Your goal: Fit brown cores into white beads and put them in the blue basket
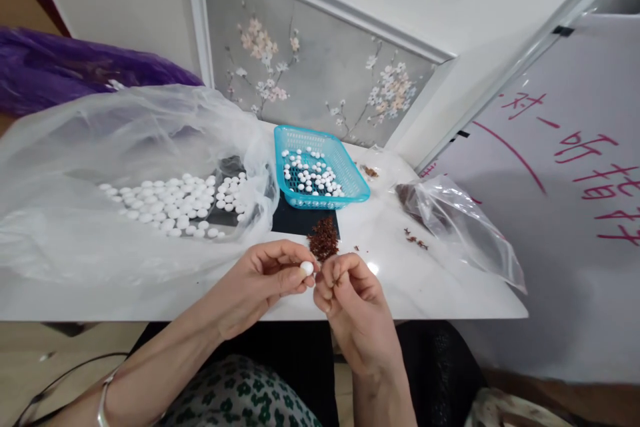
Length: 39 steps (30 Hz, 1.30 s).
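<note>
**Small white ball held in left fingertips above marble-patterned table**

The white ball [307, 268] was smooth, rounded and plain, bright against the skin around it, with soft grey shading on its underside. No larger than a fingertip, it sat at the ends of the left hand's [267, 278] fingers, the thumb pressed to its near side and the forefinger curled behind, so that part of its surface was hidden. The ball was over the front part of the table [373, 217], just beside the right hand [360, 300].

The right hand's thumb and forefinger were pinched together; whether a tiny scrap lay between their tips could not be told. The hands were close to each other, the ball facing the right fingers.

Just beyond the hands lay a loose heap of reddish-brown, twiggy bits [324, 239], partly on a black sheet [291, 219]. Behind it stood a turquoise mesh basket [354, 170], with many similar white balls [320, 177] scattered over its bottom. To the left, a large translucent bag [150, 123] lay spread out, with a crowd of the same balls [170, 200] showing at its opening. To the right was a smaller clear bag [463, 227], with a few brown scraps [416, 240] beside it.
</note>
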Available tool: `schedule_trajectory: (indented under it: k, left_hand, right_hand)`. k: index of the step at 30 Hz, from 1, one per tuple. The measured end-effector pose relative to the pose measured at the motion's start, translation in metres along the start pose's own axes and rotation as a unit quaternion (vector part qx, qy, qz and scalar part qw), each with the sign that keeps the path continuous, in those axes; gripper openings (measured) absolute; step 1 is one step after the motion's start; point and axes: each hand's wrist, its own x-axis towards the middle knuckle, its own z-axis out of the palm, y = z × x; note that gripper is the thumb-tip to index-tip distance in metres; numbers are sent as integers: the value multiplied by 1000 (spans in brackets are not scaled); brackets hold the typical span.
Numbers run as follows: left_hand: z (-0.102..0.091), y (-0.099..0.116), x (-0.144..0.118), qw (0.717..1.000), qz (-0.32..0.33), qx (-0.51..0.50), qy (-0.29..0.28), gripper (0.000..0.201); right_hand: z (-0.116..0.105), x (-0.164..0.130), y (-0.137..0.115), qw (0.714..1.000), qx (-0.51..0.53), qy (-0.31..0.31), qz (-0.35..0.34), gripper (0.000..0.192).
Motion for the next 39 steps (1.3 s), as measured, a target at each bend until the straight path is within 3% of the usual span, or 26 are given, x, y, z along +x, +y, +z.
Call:
schedule_trajectory:
  k: [3, 5, 8, 11, 39]
  left_hand:
    - [1, 0, 1, 1000, 12, -9, -8, 7]
    - [2, 1, 1, 1000, 17, -7, -25, 6]
    - [1, 0, 1, 999, 6, -9, -38, 8]
    - [-2, -1, 1, 999, -3, -20, -29, 12]
    - [-1, -1, 2, 999, 16, 24, -23, 10]
  right_hand:
    - [4, -1, 3, 1000, -20, 1, -18, 17]
    - [7, -2, 2, 994, -88, 24, -53, 16]
    - [12, -5, 0, 966, -217, 68, -121, 14]
    - [17, -6, -3, 948, -269, 75, -152, 12]
    - [19, -6, -4, 940, -300, 56, -154, 13]
